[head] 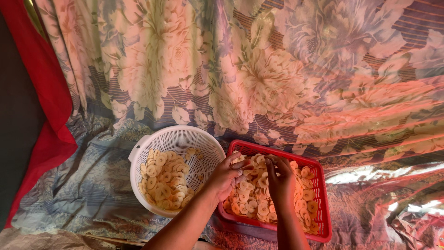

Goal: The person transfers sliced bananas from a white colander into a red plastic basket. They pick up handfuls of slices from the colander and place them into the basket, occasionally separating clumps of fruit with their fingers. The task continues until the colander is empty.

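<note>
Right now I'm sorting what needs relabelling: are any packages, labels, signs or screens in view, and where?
None: no package, label, sign or screen shows.
White round colander: left, on the floral cloth, part filled with pale sliced rounds.
Red rectangular basket: right of the colander, holding pale slices.
Left hand: at the basket's near-left edge, fingers on slices.
Right hand: over the basket's middle, fingertips among slices.

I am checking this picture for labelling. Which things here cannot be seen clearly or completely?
Head view only:
- Slices under the left hand and right hand: covered, so any grip is unclear.
- Bottom of the red basket: hidden by pale slices.
- Far inner wall of the white colander: mesh detail too small.
- Both forearms: cut off by the lower edge.
</note>
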